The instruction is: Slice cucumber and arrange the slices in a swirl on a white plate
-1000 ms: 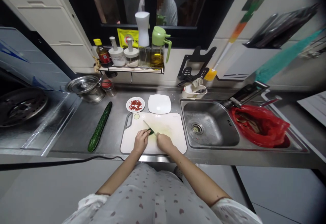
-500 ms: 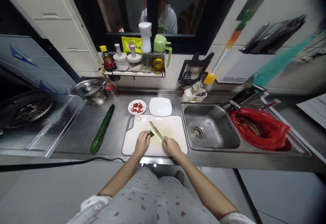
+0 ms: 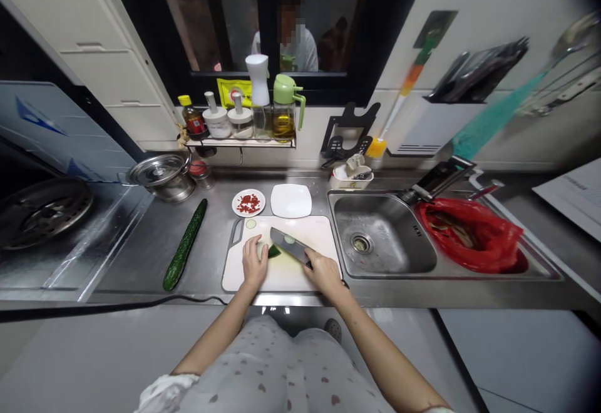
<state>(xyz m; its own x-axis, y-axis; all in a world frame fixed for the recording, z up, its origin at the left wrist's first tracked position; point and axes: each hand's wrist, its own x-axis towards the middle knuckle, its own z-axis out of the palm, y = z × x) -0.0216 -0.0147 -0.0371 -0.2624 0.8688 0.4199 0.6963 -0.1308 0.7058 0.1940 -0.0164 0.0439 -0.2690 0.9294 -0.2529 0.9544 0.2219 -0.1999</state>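
On the white cutting board point(image 3: 300, 281), my left hand point(image 3: 255, 269) has its fingers and thumb around a short cucumber piece point(image 3: 274, 251). The dark green peel shows to the right of the thumb; the fingers partly hide the rest. My right hand point(image 3: 323, 271) grips a kitchen knife point(image 3: 295, 248) by its handle. Its broad blade is tilted flat side up just right of the piece, and a pale round cucumber slice point(image 3: 290, 239) clings to it. Another cucumber slice point(image 3: 251, 224) lies near the board's top left corner.
A whole cucumber point(image 3: 185, 244) lies left of the board. Behind the board are a plate of chopped red bits point(image 3: 248, 203) and a white plate point(image 3: 291, 201). At right is the sink point(image 3: 389, 238) with a red bag point(image 3: 474, 238). A steel pot point(image 3: 162, 178) stands back left.
The knife has turned from edge-down to flat side up, showing the slice on its blade. My left hand has shifted slightly left and its fingers have straightened. The whole view has shifted a little.
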